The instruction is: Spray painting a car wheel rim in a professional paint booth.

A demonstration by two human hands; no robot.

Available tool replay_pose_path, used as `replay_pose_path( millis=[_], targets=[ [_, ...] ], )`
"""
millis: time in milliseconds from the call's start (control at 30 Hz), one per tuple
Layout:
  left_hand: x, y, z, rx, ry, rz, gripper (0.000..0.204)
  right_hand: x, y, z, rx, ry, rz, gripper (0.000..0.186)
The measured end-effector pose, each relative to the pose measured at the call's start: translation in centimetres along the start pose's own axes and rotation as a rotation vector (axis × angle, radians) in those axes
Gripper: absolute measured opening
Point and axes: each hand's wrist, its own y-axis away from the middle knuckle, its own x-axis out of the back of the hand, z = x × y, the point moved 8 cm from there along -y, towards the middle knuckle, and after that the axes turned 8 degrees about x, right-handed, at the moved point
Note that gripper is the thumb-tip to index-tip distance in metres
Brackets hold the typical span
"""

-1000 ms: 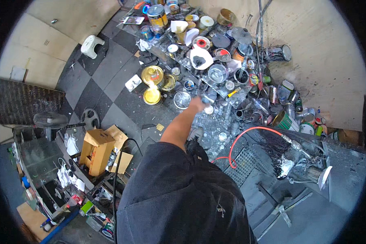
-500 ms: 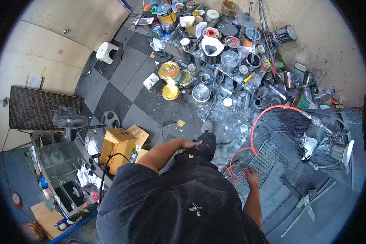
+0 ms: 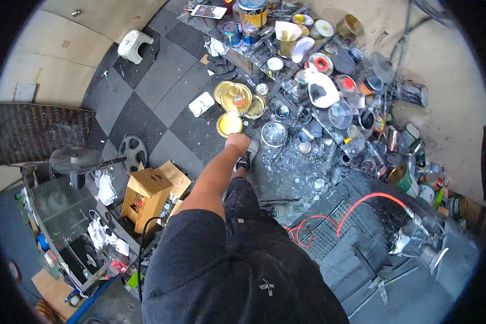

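Note:
My left hand (image 3: 237, 143) is stretched forward and down, above my left shoe (image 3: 252, 148). Its back faces up and its fingers are hidden, so I cannot see whether it holds anything. Just beyond it stands an open can with bright yellow inside (image 3: 229, 125); whether the hand touches its rim is unclear. Behind that can sits a larger gold-topped can (image 3: 236, 98), with another round gold can (image 3: 255, 107) beside it. To their left lies a small white container (image 3: 201, 104). A paint-stained tub (image 3: 274, 134) stands to the right of the hand. My right hand is out of view.
Paint cans and cups crowd the right side around a white paper funnel (image 3: 323, 90). A red hose (image 3: 370, 195) crosses the dark stained platform (image 3: 329, 264). On the left are a cardboard box (image 3: 146, 191), a fan (image 3: 75, 160), a cart (image 3: 65, 202) and a white stool (image 3: 136, 47).
My left hand has moved from beside my shorts forward to the yellow can. My right hand, earlier by the red hose, has left the view. The camera view has shifted and turned.

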Motion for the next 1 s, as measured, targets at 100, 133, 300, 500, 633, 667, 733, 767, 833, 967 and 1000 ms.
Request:
replay_pose_path(
  millis=[100, 133, 300, 500, 633, 667, 733, 767, 833, 967, 1000],
  targets=[
    [2.5, -5.3, -3.3, 0.021, -0.054, 0.000, 0.024, 2.1, 4.3, -5.5, -0.044, -0.082, 0.101, 0.042],
    [1.9, -6.6, -5.9, 0.058, -0.065, 0.002, 0.025, 3.0, 6.5, -13.3, -0.259, -0.550, 0.133, 0.037],
    [1.8, -13.7, -8.3, 0.075, 0.044, 0.058, 0.027, 2.3, 9.0, -18.8, -0.321, -0.611, 0.138, 0.033],
    [3.2, -16.0, -9.3, 0.226, 0.144, 0.193, 0.040, 1.8, 9.9, -17.6, -0.290, -0.693, 0.150, 0.029],
    [2.3, -18.3, -8.6, 0.132, -0.063, 0.205, 0.040, 3.5, 11.1, -17.6, -0.355, -1.044, 0.151, 0.025],
    [2.0, -18.3, -8.6, 0.081, -0.144, 0.285, 0.035, 4.9, 10.6, -21.3, -0.273, -1.071, 0.195, 0.026],
    [1.9, -18.5, -7.9, 0.054, -0.171, 0.257, 0.033, 4.7, 10.8, -22.2, -0.287, -1.183, 0.288, 0.026],
    [1.8, -18.3, -7.8, 0.056, -0.211, 0.270, 0.033, 4.5, 10.9, -22.2, -0.292, -1.297, 0.366, 0.025],
    [2.2, -17.9, -8.6, 0.157, -0.044, 0.286, 0.033, 4.2, 10.7, -22.5, -0.331, -1.034, 0.321, 0.026],
    [3.5, -17.5, -11.5, 0.377, 0.138, 0.034, 0.039, 2.9, 10.0, -23.0, 0.116, -0.339, 0.269, 0.031],
    [3.1, -17.5, -11.2, 0.446, 0.197, -0.188, 0.040, 1.6, 10.1, -21.1, 0.114, -0.359, 0.286, 0.031]
  ],
)
